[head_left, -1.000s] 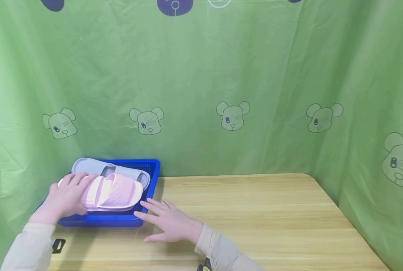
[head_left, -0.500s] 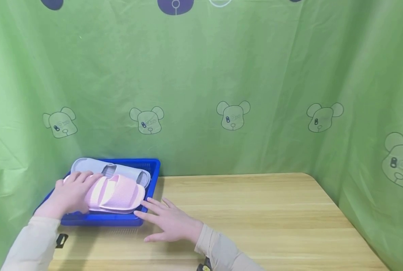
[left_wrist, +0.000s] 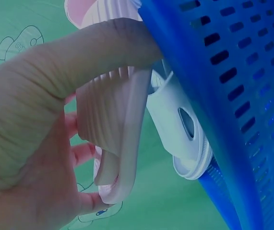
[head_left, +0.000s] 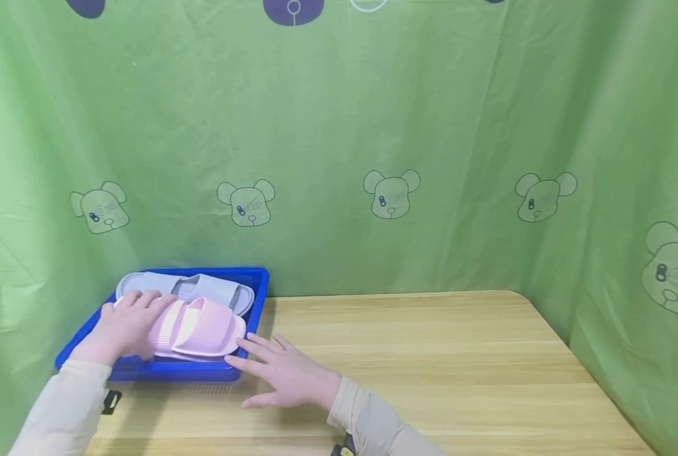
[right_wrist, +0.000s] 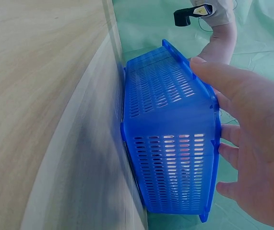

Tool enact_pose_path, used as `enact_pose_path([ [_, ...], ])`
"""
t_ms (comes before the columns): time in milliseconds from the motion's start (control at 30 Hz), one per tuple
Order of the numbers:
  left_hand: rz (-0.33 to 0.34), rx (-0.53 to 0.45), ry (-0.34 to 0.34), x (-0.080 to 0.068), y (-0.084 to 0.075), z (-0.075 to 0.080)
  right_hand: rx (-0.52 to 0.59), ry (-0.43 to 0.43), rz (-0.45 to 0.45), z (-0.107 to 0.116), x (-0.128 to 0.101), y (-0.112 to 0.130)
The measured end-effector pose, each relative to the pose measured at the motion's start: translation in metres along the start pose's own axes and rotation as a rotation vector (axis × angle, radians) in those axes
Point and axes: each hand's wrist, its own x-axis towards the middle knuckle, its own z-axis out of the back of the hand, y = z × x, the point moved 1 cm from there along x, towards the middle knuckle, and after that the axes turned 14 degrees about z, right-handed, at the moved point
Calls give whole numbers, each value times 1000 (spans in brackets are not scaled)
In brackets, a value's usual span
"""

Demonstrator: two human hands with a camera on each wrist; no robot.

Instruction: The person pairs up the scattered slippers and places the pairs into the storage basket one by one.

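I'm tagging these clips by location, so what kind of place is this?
Probably a makeshift indoor recording corner rather than a lived-in room: a green curtain printed with cartoon bears screens off every side, and a wooden table holds only a blue basket with a pink slipper and a grey slipper.

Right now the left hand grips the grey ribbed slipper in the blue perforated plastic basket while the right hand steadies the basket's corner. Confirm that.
Not quite: the left hand grips the pink ribbed slipper, not the grey one. The grey slipper lies untouched behind it in the blue perforated plastic basket. The head view shows this, and the left wrist view shows fingers curled round the pink sole. The right hand is at the basket's corner, as stated.
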Motion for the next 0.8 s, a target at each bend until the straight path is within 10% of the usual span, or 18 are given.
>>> enact_pose_path([
  [800, -2, -5, 6, 3, -7, -5, -18, -2, 4, 1, 0, 1],
])
